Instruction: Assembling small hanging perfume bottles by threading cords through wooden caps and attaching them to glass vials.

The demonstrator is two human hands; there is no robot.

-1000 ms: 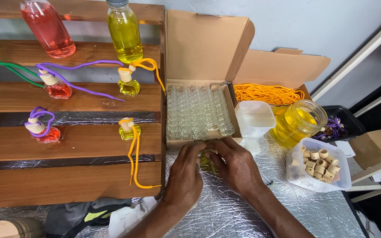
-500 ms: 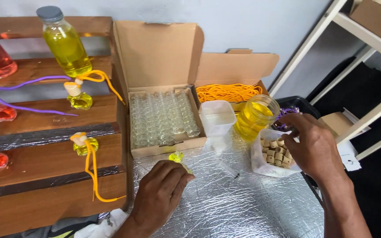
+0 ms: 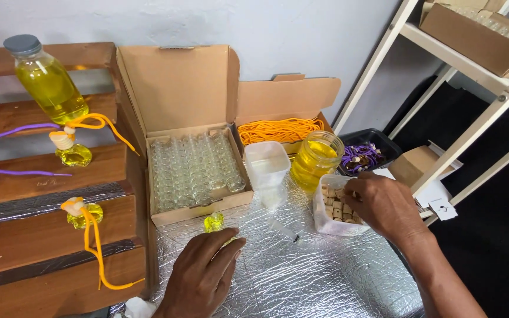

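My left hand rests on the silver foil tabletop, its fingertips holding a small glass bottle of yellow liquid upright just in front of the box of empty bottles. My right hand reaches into a clear plastic tub of small corks at the right, with its fingers curled down among the corks. The fingers hide whether a cork is pinched between them.
An open cardboard box of empty glass bottles stands at centre. Behind it are a box of orange cords, a jar of yellow liquid, an empty plastic tub and a black tray of purple cords. Wooden steps hold finished bottles on the left. A white rack stands on the right.
My right hand left the small bottle, moved right and came down into the cork tub. My left hand stays by the small yellow bottle. The view has swung to the right.
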